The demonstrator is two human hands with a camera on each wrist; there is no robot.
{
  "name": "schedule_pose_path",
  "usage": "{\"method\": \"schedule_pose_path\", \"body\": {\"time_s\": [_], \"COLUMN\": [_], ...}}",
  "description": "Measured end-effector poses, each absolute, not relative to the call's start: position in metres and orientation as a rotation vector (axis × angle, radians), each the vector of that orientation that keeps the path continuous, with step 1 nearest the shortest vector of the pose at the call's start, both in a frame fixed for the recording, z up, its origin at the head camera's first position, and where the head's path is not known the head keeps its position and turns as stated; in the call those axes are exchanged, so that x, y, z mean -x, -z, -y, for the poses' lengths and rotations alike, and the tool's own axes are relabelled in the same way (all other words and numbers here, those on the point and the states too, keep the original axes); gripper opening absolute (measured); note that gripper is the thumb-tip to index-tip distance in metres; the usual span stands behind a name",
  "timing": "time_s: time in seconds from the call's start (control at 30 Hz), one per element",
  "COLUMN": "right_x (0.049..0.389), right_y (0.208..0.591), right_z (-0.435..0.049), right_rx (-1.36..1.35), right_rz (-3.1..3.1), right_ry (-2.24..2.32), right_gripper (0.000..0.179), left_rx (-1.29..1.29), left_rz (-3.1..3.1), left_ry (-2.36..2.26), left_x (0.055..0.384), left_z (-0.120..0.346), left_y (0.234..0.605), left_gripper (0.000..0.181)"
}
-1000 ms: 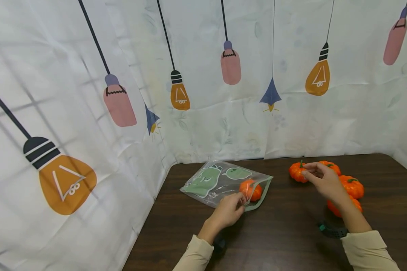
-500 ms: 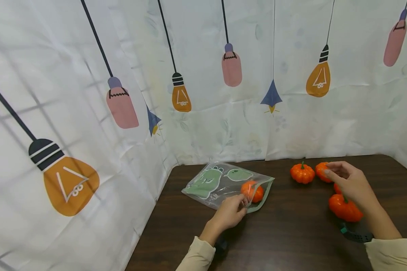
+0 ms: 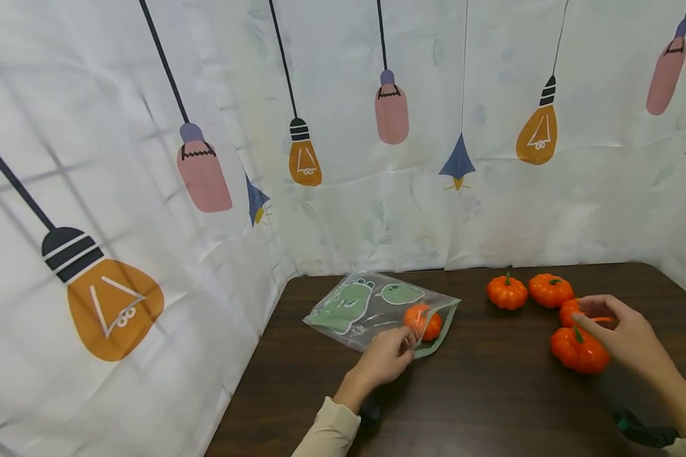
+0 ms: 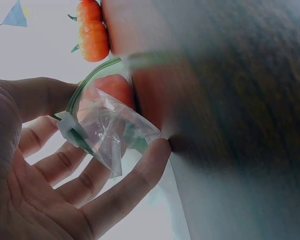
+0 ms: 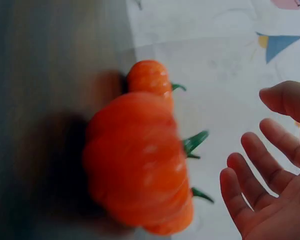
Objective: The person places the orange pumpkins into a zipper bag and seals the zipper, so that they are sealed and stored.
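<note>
My left hand [image 3: 382, 357] pinches the open edge of a clear zip bag [image 3: 385, 318] with green cartoon prints. A small orange pumpkin [image 3: 418, 320] lies inside the bag near its mouth. In the left wrist view, thumb and fingers surround the bag's green-lined opening [image 4: 85, 92]. On the right, my right hand [image 3: 629, 333] hovers with relaxed fingers and nothing in them, over a pumpkin [image 3: 569, 312] that it partly hides. A larger pumpkin [image 3: 580, 350] with a green stem sits just in front of that one. The right wrist view shows this pumpkin [image 5: 137, 160] apart from the spread fingers.
Two more pumpkins, one upright [image 3: 507, 292] and one beside it [image 3: 551, 291], stand near the back edge of the dark wooden table [image 3: 474, 400]. A white curtain [image 3: 343, 222] printed with hanging lamps rises behind and to the left.
My right hand has moved right and toward me, from the back left pumpkin past its neighbours to above the front ones. The left hand keeps its hold on the bag.
</note>
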State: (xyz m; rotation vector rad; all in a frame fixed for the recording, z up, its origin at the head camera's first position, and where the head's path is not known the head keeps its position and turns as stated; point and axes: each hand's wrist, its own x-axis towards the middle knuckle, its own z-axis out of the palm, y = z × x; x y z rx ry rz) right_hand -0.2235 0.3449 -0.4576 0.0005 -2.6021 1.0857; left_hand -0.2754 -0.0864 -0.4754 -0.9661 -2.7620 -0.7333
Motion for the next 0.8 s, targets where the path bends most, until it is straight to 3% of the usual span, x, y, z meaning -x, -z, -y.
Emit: {"method": "schedule_pose_path", "body": {"time_s": [0.37, 0.8], "right_x": [0.213, 0.211], "right_y": [0.485, 0.505], "right_z": [-0.364, -0.376], "right_rx": [-0.068, -0.162], "right_rz": [2.654, 2.679], "right_ry": [-1.068, -1.033], "right_gripper": [0.065, 0.067], "left_rx": [0.965, 0.956], "left_rz": [2.778, 2.785], "left_ry": [0.757, 0.769], "left_x": [0.274, 0.275], "left_z": [0.086, 0.087], "left_y": [0.474, 0.475], "left_gripper": [0.011, 0.010]}}
